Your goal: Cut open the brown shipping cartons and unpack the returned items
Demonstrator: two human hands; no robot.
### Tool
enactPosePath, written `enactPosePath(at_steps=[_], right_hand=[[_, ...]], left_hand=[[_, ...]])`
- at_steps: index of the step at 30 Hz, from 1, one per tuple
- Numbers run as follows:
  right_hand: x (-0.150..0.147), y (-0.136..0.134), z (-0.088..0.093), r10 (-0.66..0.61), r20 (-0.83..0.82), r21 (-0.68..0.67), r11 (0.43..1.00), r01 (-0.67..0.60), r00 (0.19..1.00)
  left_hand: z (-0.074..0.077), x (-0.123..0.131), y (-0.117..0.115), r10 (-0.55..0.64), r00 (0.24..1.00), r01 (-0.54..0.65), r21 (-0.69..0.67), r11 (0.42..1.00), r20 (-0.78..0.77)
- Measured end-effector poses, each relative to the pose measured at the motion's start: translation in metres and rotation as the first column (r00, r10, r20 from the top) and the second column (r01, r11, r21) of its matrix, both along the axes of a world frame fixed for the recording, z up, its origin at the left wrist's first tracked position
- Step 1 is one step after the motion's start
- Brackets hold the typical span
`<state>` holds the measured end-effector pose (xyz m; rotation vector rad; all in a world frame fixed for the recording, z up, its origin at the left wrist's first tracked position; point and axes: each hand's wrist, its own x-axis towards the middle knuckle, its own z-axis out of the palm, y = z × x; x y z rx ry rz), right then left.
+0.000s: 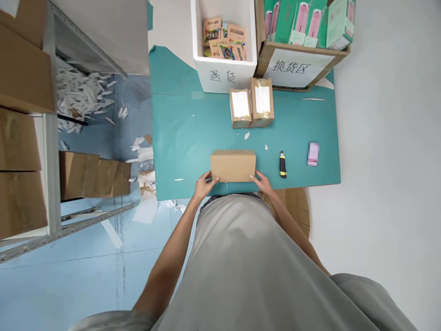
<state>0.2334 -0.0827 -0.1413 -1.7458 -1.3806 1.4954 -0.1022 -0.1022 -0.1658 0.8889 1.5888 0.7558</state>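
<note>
A plain brown cardboard box (233, 166) rests near the front edge of the green-covered table (182, 138). My left hand (205, 185) grips its lower left corner, thumb on the near face and fingers behind the side. At the lower right corner, my right hand (262, 182) holds it the same way. To the right of the box lies a yellow and black box cutter (283, 165). Farther right is a pink, blurred-out rectangular item (313, 154). Two taped cartons with white labels, a smaller one (240, 108) and a taller one (262, 102), stand beyond the box.
A white foam bin (223, 76) with colourful packets and a carton (292, 66) of green and pink boxes stand at the table's back. On the left, a metal shelf (51, 138) carries cardboard boxes. Paper scraps (145, 207) litter the floor. A white wall borders the right.
</note>
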Motion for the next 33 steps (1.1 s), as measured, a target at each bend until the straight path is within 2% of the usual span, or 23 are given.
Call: enactPosePath(at_steps=[5,11,16,20,24,28,30,33], right_hand=[[0.007,0.006,-0.003,0.018,0.034,-0.085,0.996,-0.015,0.999],[0.011,-0.012,-0.010,-0.019,0.038,-0.119,0.993,0.024,0.999],[0.009,-0.020,-0.010,-0.015,0.025,-0.111,0.994,0.017,1.000],[0.011,-0.014,-0.003,-0.044,0.044,-0.075,0.996,0.048,0.998],[0.014,-0.001,0.014,-0.115,0.116,0.012,0.993,0.115,0.987],[0.014,0.012,0.028,-0.154,0.172,0.092,0.986,0.140,0.973],[0.014,0.014,0.028,-0.142,0.176,0.090,0.988,0.128,0.974],[0.018,0.011,0.021,-0.122,0.159,0.080,0.991,0.110,0.980]], left_hand=[[0.003,0.000,-0.005,0.039,0.998,-0.042,-0.071,0.997,-0.039],[-0.002,0.005,-0.021,0.045,0.999,-0.041,-0.130,0.991,0.027],[-0.004,0.007,-0.024,0.022,0.998,-0.032,-0.153,0.988,-0.067],[0.007,0.009,-0.023,0.068,0.988,-0.082,-0.102,0.991,-0.137],[0.030,0.011,-0.018,0.152,0.971,-0.147,0.038,0.988,-0.186],[0.049,0.010,-0.003,0.161,0.957,-0.130,0.137,0.982,-0.242],[0.051,0.009,0.002,0.167,0.953,-0.143,0.111,0.983,-0.251],[0.044,0.004,0.002,0.171,0.964,-0.170,0.023,0.985,-0.203]])
